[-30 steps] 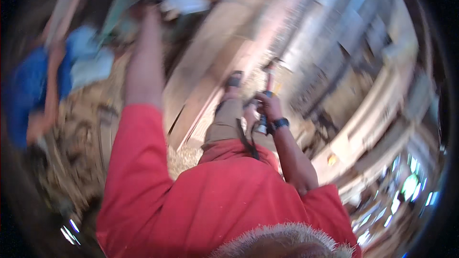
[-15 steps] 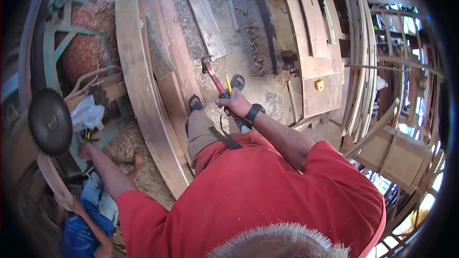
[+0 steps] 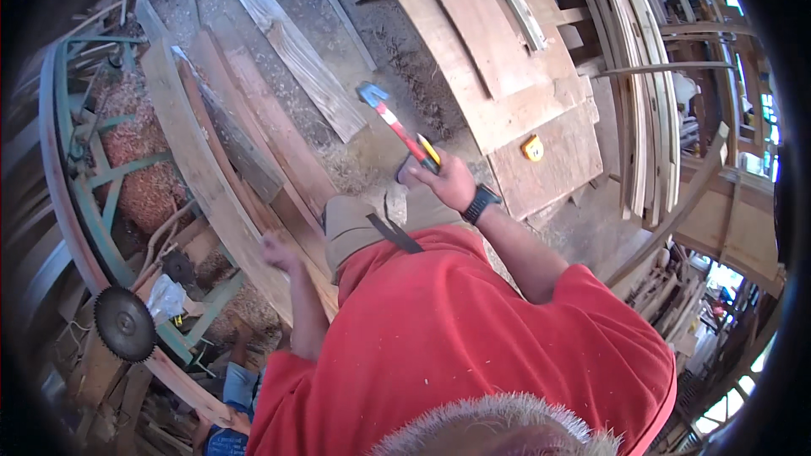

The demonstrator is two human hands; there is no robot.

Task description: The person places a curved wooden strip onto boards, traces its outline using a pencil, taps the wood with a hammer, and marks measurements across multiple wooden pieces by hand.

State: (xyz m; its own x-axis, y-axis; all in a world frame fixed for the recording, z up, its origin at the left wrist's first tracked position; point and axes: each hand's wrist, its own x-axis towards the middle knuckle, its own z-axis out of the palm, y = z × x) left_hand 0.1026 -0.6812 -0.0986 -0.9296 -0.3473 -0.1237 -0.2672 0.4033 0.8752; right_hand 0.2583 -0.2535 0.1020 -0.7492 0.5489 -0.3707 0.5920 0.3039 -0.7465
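Observation:
My right hand [image 3: 456, 181] is closed around a claw hammer [image 3: 390, 121], with its blue head pointing away from me and its red handle in my grip. A thin yellow pencil-like stick [image 3: 429, 150] sticks out of the same hand, beside the handle. My left hand [image 3: 279, 252] is curled, slightly blurred, above or against a long board [image 3: 211, 173]; I cannot see whether anything is inside it or whether it touches the wood.
At left, a toothed circular blade [image 3: 125, 323] stands by a green metal frame [image 3: 106, 176] and a plastic bag [image 3: 166, 297]. A yellow tape measure [image 3: 532, 148] lies on a plywood sheet [image 3: 549, 160]. Upright planks [image 3: 659, 143] stand right. Another person's blue garment [image 3: 226, 442] shows lower left.
My left hand has left the spot beside the blade and bag and swung right, nearer my body. My right hand still grips the hammer, whose head has turned. The whole view has rotated.

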